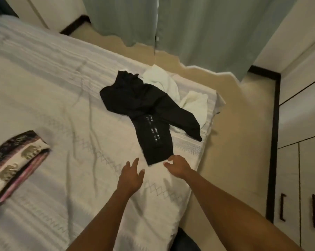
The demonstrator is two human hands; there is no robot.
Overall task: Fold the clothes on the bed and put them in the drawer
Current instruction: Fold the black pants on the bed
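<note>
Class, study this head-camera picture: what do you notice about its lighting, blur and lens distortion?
Head view: dim, warm indoor light; the black garment is so dark that its folds barely show; the patterned cloth at the left edge is smeared by blur; the wide lens tilts the wardrobe and bows the bed edge.

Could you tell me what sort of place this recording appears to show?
Most likely a bedroom: a bed with a white cover carries a black garment, green curtains hang beyond it, and wardrobe doors with handles stand at right.
</note>
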